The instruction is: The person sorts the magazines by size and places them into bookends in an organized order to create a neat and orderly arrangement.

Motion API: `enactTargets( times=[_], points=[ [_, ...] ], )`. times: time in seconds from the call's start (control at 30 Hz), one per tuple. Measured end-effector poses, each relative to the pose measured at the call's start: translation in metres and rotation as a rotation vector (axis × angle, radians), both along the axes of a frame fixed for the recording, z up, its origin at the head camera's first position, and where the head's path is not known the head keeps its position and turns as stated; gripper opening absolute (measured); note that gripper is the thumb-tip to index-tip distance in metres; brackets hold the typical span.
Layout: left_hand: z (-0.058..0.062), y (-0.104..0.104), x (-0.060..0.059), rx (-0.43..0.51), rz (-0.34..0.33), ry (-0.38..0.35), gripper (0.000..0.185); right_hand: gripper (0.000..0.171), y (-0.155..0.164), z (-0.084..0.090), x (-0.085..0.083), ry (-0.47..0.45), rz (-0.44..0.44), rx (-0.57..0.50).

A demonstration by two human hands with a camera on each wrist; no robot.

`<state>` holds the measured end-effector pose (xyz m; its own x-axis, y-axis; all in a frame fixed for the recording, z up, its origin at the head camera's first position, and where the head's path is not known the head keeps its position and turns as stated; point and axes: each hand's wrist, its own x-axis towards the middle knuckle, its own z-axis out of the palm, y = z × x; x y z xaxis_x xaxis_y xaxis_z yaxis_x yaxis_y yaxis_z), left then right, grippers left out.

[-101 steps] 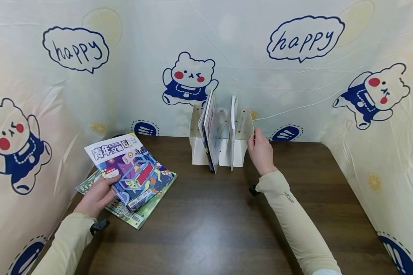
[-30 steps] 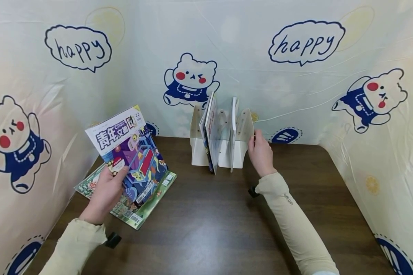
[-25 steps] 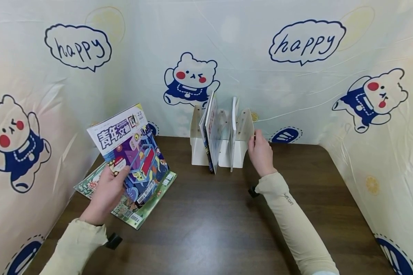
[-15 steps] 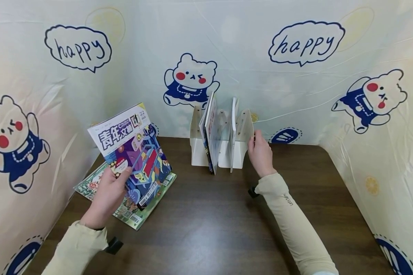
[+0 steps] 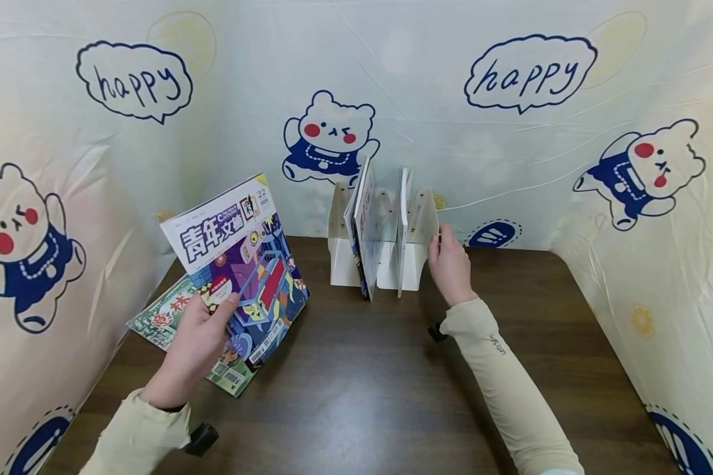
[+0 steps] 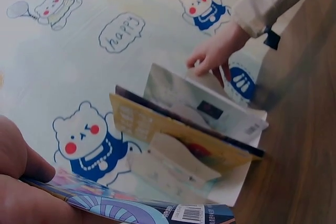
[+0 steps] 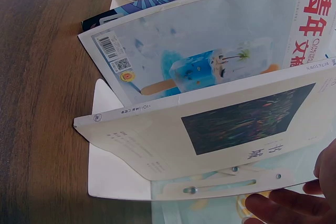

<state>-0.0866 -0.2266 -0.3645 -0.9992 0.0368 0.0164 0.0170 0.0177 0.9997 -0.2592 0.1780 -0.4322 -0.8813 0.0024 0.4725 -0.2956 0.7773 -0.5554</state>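
Observation:
My left hand (image 5: 193, 349) grips a magazine (image 5: 243, 264) with a purple and blue cover, tilted up over the left of the table, thumb on its front. Beneath it lies a green magazine (image 5: 160, 316), partly covered. The white book stand (image 5: 412, 260) stands at the back of the table. My right hand (image 5: 451, 264) pinches the stand's right side panel, thumb on the inner side and fingers outside in the right wrist view. Between its panels stand a magazine with an ice-lolly cover (image 7: 194, 61), one behind it, and a cream-covered book (image 7: 147, 145).
The brown wooden table (image 5: 356, 382) is walled on the back and sides by a pale curtain (image 5: 422, 79) printed with bears. A thin white cord (image 5: 511, 191) runs across the curtain right of the stand.
My left hand has raised the purple and blue magazine off the green one, tilted it up and carried it rightward, showing more of the green cover. My right hand stays on the stand.

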Motion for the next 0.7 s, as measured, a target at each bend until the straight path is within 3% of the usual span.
enactTargets(
  times=[0.3, 0.7],
  points=[
    [0.01, 0.015, 0.008, -0.07, 0.022, -0.02, 0.062, 0.023, 0.0, 0.001, 0.001, -0.007, 0.001, -0.002],
    [0.02, 0.03, 0.019, -0.12, -0.001, -0.039, 0.061, 0.021, -0.001, 0.002, 0.0, -0.015, 0.003, -0.015]
  ],
)
